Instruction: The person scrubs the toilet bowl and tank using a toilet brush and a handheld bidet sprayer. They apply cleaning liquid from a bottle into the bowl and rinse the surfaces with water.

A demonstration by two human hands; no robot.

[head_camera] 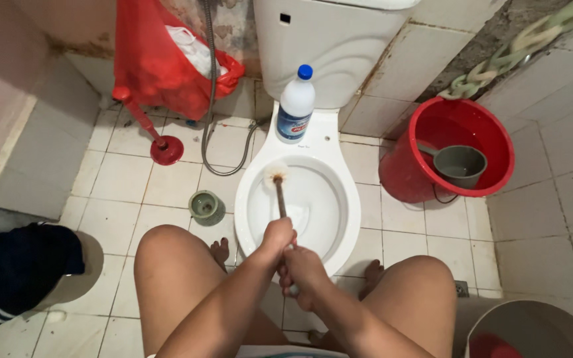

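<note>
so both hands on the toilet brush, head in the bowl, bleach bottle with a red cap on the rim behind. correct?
Not quite: in the head view the bleach bottle has a blue cap, not red. The rest holds: left hand and right hand both hold the toilet brush, head in the toilet bowl.

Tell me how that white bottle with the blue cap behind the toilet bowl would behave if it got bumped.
The white bottle stands upright on the narrow ledge of the toilet, tall for its base, so it would probably tip rather than slide. It looks like plastic, so likely not fragile. Its round body might roll toward the bowl. How full it is cannot be seen.
</note>
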